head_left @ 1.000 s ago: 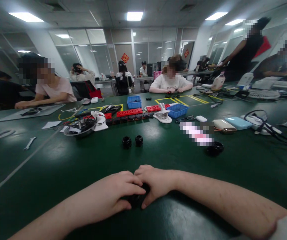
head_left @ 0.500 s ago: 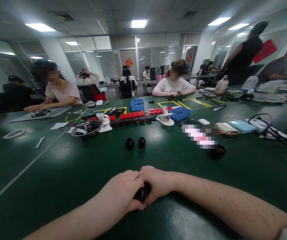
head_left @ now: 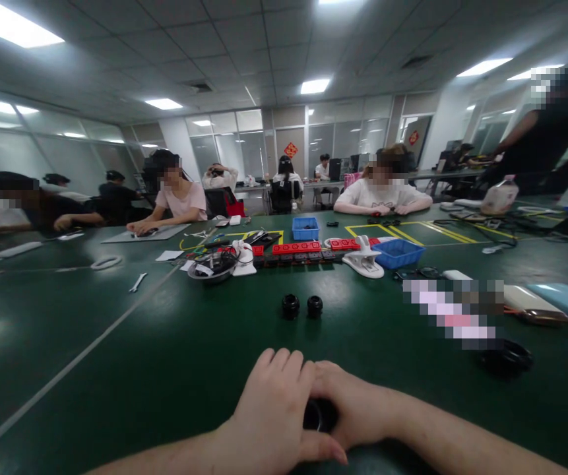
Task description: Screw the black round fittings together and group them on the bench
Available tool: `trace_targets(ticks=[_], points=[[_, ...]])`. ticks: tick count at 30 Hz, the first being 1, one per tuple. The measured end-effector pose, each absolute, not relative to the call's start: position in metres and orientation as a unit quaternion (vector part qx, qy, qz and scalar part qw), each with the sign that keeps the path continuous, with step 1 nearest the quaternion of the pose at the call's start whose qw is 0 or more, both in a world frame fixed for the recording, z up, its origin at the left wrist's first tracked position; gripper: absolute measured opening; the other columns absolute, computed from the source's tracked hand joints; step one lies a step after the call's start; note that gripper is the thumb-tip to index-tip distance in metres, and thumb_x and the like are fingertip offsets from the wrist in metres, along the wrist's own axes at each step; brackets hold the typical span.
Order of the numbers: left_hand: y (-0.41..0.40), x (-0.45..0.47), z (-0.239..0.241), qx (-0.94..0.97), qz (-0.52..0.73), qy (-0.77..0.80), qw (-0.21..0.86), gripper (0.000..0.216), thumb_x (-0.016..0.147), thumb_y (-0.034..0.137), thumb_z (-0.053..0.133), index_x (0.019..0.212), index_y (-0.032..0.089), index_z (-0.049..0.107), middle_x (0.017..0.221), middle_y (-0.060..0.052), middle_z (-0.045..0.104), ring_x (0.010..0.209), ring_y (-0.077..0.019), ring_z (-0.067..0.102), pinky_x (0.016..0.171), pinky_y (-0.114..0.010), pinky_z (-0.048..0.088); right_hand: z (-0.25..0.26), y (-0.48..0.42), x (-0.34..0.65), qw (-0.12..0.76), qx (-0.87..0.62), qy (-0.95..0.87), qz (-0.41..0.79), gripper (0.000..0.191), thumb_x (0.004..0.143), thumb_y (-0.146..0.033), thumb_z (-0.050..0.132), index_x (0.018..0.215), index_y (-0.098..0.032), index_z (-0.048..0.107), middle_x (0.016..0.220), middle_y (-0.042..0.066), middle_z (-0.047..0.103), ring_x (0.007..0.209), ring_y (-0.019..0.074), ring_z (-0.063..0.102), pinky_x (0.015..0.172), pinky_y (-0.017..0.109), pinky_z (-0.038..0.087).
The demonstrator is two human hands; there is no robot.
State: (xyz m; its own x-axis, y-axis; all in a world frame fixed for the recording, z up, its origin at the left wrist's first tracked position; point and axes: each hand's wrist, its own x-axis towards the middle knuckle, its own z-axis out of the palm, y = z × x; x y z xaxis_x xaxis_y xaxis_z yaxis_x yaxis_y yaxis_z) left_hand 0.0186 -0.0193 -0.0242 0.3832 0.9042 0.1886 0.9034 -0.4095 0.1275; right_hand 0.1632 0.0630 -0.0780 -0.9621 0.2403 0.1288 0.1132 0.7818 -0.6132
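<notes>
Low in the view, my left hand and my right hand meet on the green table. Both are closed round a small black round part, of which only a dark ring shows between the fingers. Two more small black cylindrical parts stand side by side on the table a little beyond my hands. A flat black ring lies to the right.
Red and black blocks, two blue bins, a white clamp, a bowl of cables and a wrench lie mid-table. Phones sit at right. Several people sit along the far and left sides; one stands at right.
The camera has tilted up and turned left, so my hands now sit lower in the view. They stay clasped round the black part, with the left fingers now over the right hand.
</notes>
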Motion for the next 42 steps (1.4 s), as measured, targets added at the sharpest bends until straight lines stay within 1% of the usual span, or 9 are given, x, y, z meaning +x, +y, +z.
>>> trace_targets(ticks=[4, 9, 14, 24, 29, 35, 36, 39, 42], points=[[-0.020, 0.001, 0.004, 0.899, 0.107, 0.409, 0.116, 0.030, 0.076, 0.026, 0.068, 0.104, 0.022, 0.058, 0.104, -0.001, 0.058, 0.096, -0.0179, 0.052, 0.088, -0.030, 0.038, -0.073, 0.062, 0.165, 0.079, -0.128, -0.934, 0.324, 0.056, 0.051, -0.027, 0.076, 0.105, -0.022, 0.059, 0.105, 0.001, 0.058, 0.092, 0.0198, 0.051, 0.084, 0.032, 0.035], [-0.015, -0.009, 0.013, 0.916, 0.057, 0.335, 0.214, 0.037, 0.074, 0.011, 0.069, 0.107, 0.023, 0.059, 0.113, 0.000, 0.058, 0.106, -0.0156, 0.050, 0.092, -0.025, 0.035, -0.069, 0.061, 0.164, 0.047, -0.132, -0.944, 0.297, 0.043, 0.050, -0.025, 0.077, 0.090, -0.020, 0.061, 0.092, -0.002, 0.061, 0.088, 0.0178, 0.050, 0.080, 0.031, 0.033], [-0.012, -0.004, 0.012, 0.905, 0.050, 0.360, 0.220, 0.037, 0.070, 0.010, 0.073, 0.104, 0.023, 0.061, 0.107, 0.001, 0.061, 0.100, -0.0153, 0.054, 0.085, -0.023, 0.039, -0.074, 0.063, 0.164, 0.053, -0.118, -0.945, 0.300, 0.033, 0.050, -0.024, 0.078, 0.076, -0.018, 0.059, 0.089, -0.003, 0.061, 0.087, 0.0163, 0.049, 0.080, 0.029, 0.032], [-0.015, 0.014, -0.020, 0.863, 0.050, 0.495, 0.086, 0.048, 0.054, 0.043, 0.081, 0.089, 0.015, 0.063, 0.084, -0.004, 0.063, 0.076, -0.0226, 0.058, 0.071, -0.034, 0.047, -0.074, 0.063, 0.163, 0.051, -0.115, -0.949, 0.290, 0.044, 0.053, -0.030, 0.077, 0.092, -0.019, 0.059, 0.089, 0.000, 0.059, 0.084, 0.0166, 0.050, 0.081, 0.031, 0.033], [-0.022, 0.029, -0.041, 0.828, 0.039, 0.560, -0.018, 0.041, 0.065, 0.045, 0.072, 0.080, 0.008, 0.065, 0.073, -0.010, 0.063, 0.070, -0.0275, 0.058, 0.070, -0.044, 0.047, -0.078, 0.063, 0.163, 0.059, -0.125, -0.955, 0.263, 0.044, 0.052, -0.038, 0.077, 0.084, -0.015, 0.059, 0.081, 0.001, 0.059, 0.076, 0.0155, 0.050, 0.076, 0.031, 0.036], [-0.023, 0.024, -0.035, 0.839, 0.091, 0.537, 0.001, 0.067, 0.062, 0.063, 0.066, 0.098, 0.007, 0.061, 0.095, -0.015, 0.062, 0.089, -0.0330, 0.055, 0.088, -0.054, 0.037, -0.077, 0.065, 0.163, 0.078, -0.093, -0.951, 0.283, 0.048, 0.052, -0.031, 0.077, 0.093, -0.017, 0.058, 0.094, 0.002, 0.061, 0.084, 0.0174, 0.052, 0.079, 0.031, 0.035], [-0.022, 0.020, -0.029, 0.856, 0.103, 0.505, 0.027, 0.066, 0.064, 0.061, 0.066, 0.105, 0.009, 0.058, 0.102, -0.014, 0.061, 0.093, -0.0319, 0.053, 0.092, -0.053, 0.034, -0.076, 0.065, 0.163, 0.084, -0.086, -0.949, 0.291, 0.049, 0.053, -0.029, 0.077, 0.097, -0.019, 0.058, 0.099, 0.002, 0.060, 0.089, 0.0182, 0.052, 0.081, 0.032, 0.035], [-0.018, 0.008, -0.006, 0.886, 0.077, 0.430, 0.155, 0.024, 0.083, 0.017, 0.053, 0.106, 0.021, 0.056, 0.105, -0.002, 0.061, 0.095, -0.0195, 0.053, 0.086, -0.034, 0.041, -0.072, 0.065, 0.165, 0.080, -0.083, -0.949, 0.294, 0.046, 0.057, -0.028, 0.074, 0.100, -0.021, 0.058, 0.104, 0.001, 0.059, 0.095, 0.0190, 0.052, 0.085, 0.033, 0.033], [-0.014, -0.004, 0.010, 0.880, 0.068, 0.409, 0.232, 0.033, 0.082, 0.006, 0.050, 0.106, 0.027, 0.058, 0.107, 0.002, 0.060, 0.099, -0.0149, 0.052, 0.088, -0.027, 0.039, -0.070, 0.066, 0.166, 0.055, -0.085, -0.955, 0.278, 0.041, 0.056, -0.028, 0.076, 0.092, -0.020, 0.059, 0.094, -0.001, 0.061, 0.088, 0.0170, 0.053, 0.083, 0.031, 0.034]])
